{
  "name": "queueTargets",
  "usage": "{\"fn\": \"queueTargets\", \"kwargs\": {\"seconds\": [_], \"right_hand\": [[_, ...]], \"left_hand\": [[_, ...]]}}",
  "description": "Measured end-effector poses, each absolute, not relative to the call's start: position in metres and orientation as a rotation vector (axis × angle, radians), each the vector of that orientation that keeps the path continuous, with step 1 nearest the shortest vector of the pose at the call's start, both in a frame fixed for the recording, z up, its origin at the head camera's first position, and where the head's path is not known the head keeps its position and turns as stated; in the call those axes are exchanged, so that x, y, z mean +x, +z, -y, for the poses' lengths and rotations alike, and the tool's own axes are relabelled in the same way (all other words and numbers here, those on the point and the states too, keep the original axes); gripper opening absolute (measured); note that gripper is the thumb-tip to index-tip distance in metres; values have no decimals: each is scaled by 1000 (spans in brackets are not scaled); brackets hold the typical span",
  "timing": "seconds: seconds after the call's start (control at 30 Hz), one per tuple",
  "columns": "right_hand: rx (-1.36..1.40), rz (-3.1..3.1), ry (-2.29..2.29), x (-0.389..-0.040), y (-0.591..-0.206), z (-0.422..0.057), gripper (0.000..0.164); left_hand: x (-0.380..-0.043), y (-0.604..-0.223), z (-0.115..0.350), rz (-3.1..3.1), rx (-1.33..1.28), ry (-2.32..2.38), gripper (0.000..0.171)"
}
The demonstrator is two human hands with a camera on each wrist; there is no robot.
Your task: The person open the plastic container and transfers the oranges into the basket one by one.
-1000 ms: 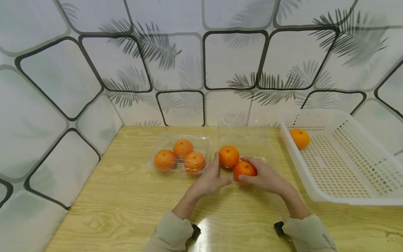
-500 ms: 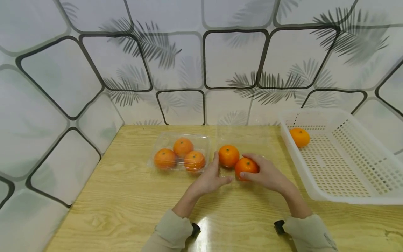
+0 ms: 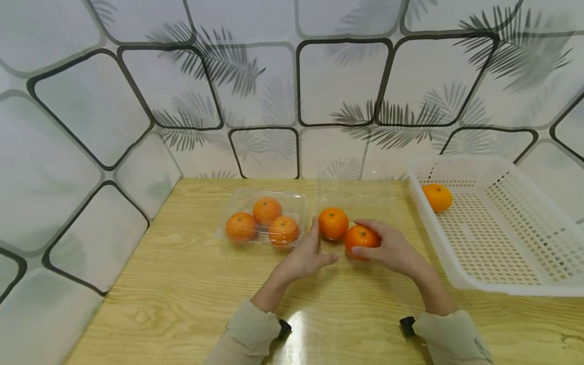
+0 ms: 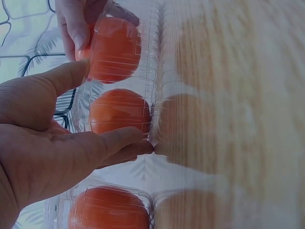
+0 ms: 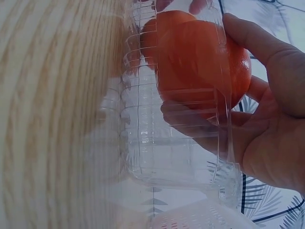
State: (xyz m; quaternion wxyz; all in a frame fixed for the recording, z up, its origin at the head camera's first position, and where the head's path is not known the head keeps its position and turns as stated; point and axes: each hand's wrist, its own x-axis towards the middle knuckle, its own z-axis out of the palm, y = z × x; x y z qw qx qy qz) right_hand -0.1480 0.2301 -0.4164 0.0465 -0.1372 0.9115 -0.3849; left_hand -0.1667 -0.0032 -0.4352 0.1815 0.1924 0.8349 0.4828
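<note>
My right hand point(image 3: 393, 254) has thumb and fingers curled round the front orange point(image 3: 360, 238), which is inside the clear box point(image 5: 164, 164), part of it standing above the rim. I can't tell whether it rests on the bottom. The back orange point(image 3: 333, 223) sits just beside it, touching or nearly so. My left hand point(image 3: 304, 259) grips nothing: its fingers are straight and the thumb is spread, and they flank the box's left end like a guard.

I judge I'm at the placing step — seating this second orange next to the first. To finish it, I'd need to lower the orange fully, loosen my fingers without knocking its neighbour, and draw them out over the rim.

There looks to be room at the right end for one more, and the loose orange point(image 3: 438, 197) in the white basket point(image 3: 440, 246) would suit. The lid point(image 3: 353, 195) stands raised at the back, so closing it should wait. To the left on the table point(image 3: 196, 304), the lidded box point(image 3: 295, 200) holds three oranges point(image 3: 240, 226) — likely the pattern to match.
</note>
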Motion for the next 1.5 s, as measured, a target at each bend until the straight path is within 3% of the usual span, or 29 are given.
{"fn": "queueTargets", "kwargs": {"seconds": [0.73, 1.03, 1.5], "right_hand": [[-432, -2795, -1192, -148, -406, -226, 68], [-358, -2711, -1298, -132, -388, -231, 68], [-455, -2701, -1326, -126, -360, -240, 65]], "left_hand": [[-167, -433, 13, -2352, 529, 1362, 105], [-168, -435, 7, -2313, 561, 1384, 105], [-166, -434, 4, -2329, 581, 1404, 103]]}}
